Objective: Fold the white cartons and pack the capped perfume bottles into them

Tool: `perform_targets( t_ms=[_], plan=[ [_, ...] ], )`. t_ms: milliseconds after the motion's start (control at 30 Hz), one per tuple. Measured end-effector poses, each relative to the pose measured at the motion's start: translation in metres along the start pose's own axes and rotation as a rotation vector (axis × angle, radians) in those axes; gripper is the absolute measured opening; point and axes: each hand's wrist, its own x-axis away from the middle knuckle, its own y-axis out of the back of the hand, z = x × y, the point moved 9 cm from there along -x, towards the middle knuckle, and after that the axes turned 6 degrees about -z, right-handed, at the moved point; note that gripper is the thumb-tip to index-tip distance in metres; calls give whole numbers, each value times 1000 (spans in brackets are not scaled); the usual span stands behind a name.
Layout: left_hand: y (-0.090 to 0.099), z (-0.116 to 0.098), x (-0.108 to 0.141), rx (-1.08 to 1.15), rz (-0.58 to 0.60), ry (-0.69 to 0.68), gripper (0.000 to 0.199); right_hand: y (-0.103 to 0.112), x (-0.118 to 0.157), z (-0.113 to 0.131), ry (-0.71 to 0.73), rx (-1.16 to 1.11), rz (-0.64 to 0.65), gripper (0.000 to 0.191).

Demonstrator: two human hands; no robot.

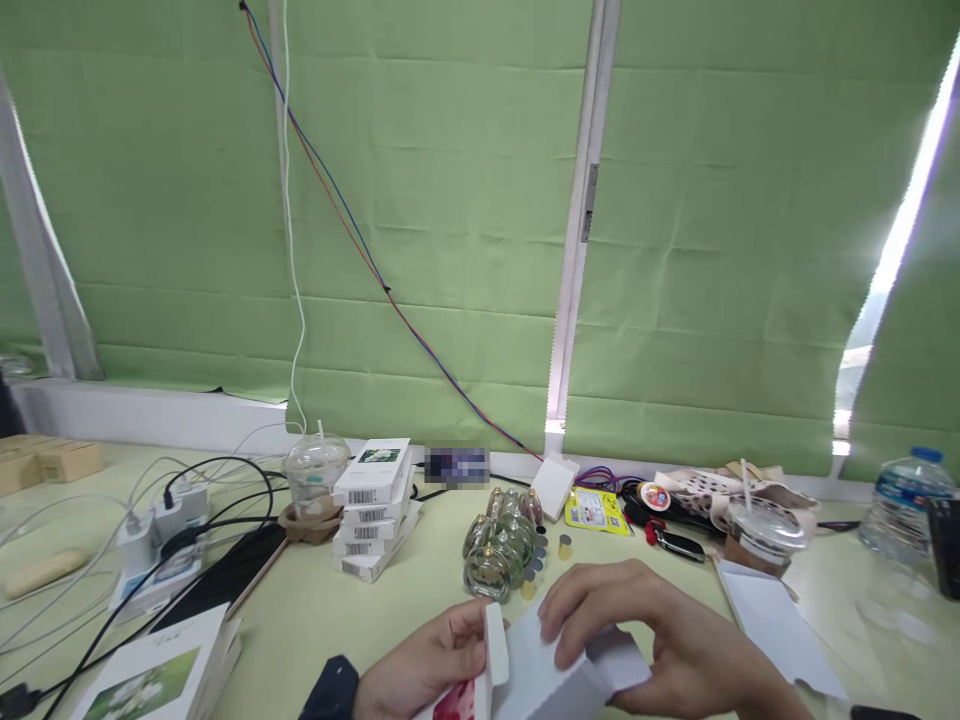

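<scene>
While the white carton (pixel 551 675) is cut off by the lower edge and its contents cannot be made out, it is held between both hands above the counter (pixel 289 620), backed by green blinds (pixel 435 200). It is pinched by the left hand (pixel 427 662), grip closed, and clasped by the right hand (pixel 649 635), fingers curled.

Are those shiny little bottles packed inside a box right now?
No, the shiny clear bottles sit bunched together on the table, just beyond the left hand.
</scene>
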Motion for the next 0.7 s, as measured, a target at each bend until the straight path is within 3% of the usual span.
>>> perform_targets(
  t_ms=[267, 433, 700],
  plan=[
    [-2, -1, 0, 17, 25, 4, 41, 0, 1, -16, -58, 77, 38, 25],
    [-4, -1, 0, -20, 27, 26, 38, -7, -2, -12, -15, 25, 80, 39],
    [8, -1, 1, -118, -50, 68, 43, -15, -1, -7, 157, -25, 146, 59]
  ],
)
